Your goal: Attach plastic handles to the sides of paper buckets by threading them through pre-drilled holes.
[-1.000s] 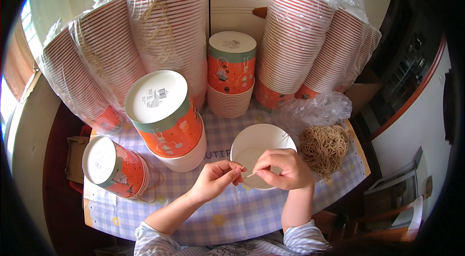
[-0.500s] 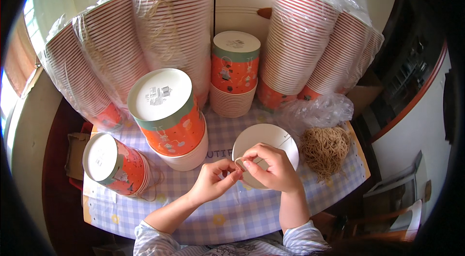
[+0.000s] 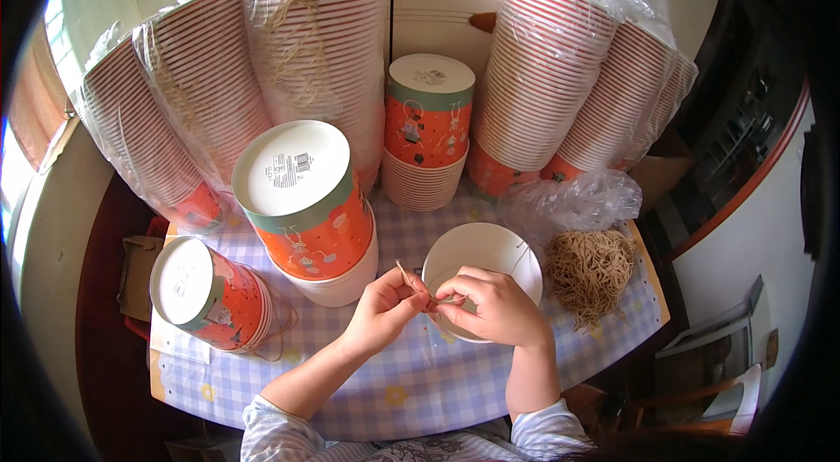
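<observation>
My left hand (image 3: 382,311) pinches a piece of brown string (image 3: 406,275), and one end of it sticks up past the fingertips. My right hand (image 3: 495,308) has its fingers pinched on the same string, close against the left fingertips. Both hands are over the near side of a white paper bucket (image 3: 484,239), whose open mouth faces up. Its lower part is partly covered by my right hand. To the right of the bucket lies a tangled bundle of brown string (image 3: 591,276).
Upside-down orange paper buckets (image 3: 325,245) stand at the left, with a smaller stack (image 3: 234,308) beside them and another stack (image 3: 429,125) behind. Tall bagged stacks (image 3: 315,42) line the back. A crumpled clear bag (image 3: 582,199) lies on the checked tablecloth (image 3: 350,392).
The small loop of string between my fingers has changed shape, and one end now points up by my left hand. My right fingers have turned downward and closed in beside the left.
</observation>
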### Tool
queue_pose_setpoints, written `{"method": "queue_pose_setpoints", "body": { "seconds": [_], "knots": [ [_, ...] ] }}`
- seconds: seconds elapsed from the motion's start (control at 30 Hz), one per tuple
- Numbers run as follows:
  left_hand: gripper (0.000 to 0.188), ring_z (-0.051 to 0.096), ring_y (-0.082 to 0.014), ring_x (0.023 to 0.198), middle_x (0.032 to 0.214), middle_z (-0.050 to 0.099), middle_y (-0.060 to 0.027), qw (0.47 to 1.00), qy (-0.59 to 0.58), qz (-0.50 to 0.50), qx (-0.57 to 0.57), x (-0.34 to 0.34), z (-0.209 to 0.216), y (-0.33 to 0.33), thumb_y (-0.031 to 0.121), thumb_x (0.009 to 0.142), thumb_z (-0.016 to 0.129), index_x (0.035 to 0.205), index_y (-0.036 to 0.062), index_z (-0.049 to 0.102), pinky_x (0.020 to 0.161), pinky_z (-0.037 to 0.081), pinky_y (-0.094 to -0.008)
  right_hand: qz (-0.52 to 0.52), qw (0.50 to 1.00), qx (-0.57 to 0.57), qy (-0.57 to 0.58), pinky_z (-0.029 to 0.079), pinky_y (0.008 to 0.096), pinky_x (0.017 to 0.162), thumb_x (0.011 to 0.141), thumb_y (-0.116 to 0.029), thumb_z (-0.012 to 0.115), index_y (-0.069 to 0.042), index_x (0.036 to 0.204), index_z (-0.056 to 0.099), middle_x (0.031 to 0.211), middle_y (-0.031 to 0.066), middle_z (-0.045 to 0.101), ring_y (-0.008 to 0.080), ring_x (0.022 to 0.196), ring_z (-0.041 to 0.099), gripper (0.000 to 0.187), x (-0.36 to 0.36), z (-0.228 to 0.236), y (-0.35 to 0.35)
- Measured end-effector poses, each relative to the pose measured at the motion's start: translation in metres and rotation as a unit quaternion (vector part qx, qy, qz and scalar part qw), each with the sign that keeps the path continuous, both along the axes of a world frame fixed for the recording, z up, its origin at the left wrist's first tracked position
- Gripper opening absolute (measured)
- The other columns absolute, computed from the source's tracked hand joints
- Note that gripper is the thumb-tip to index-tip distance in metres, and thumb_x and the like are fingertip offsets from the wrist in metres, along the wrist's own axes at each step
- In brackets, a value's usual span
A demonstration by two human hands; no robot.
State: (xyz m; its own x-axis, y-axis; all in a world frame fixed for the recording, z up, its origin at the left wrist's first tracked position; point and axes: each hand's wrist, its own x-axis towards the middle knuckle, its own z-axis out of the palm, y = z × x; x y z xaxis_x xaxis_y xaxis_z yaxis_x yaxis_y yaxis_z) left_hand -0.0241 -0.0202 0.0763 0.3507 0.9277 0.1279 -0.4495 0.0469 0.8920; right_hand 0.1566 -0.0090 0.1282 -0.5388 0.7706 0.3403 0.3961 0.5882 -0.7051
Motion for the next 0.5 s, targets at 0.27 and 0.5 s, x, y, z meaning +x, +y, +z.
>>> {"method": "queue_pose_setpoints", "body": {
  "seconds": [0.27, 0.5],
  "knots": [
    [0.01, 0.055, -0.0081, 0.082, 0.088, 0.057, -0.0034, 0.996, 0.08, -0.008, 0.04, -0.005, -0.006, 0.001, 0.003, 0.087, 0.052, 0.096, 0.0009, 0.049, 0.073, 0.044, -0.0222, -0.011, 0.996, 0.05, -0.067, 0.047, 0.0276, 0.055, 0.072, -0.005, 0.066, -0.004, 0.076, 0.06, 0.073, 0.0051, 0.057, 0.0174, 0.063, 0.059, 0.007, 0.0, 0.003, 0.0],
    [0.029, 0.05, -0.006, 0.071, 0.081, 0.055, -0.0013, 0.953, 0.2, 0.181, 0.136, -0.011, 0.009, 0.005, 0.005, 0.079, 0.062, 0.105, 0.0012, 0.048, 0.064, 0.042, -0.0209, -0.029, 0.998, 0.034, -0.044, 0.048, 0.0271, 0.056, 0.071, -0.005, 0.066, -0.002, 0.074, 0.059, 0.072, 0.0055, 0.057, 0.016, 0.062, 0.059, 0.008, 0.005, 0.002, 0.001]
  ]
}}
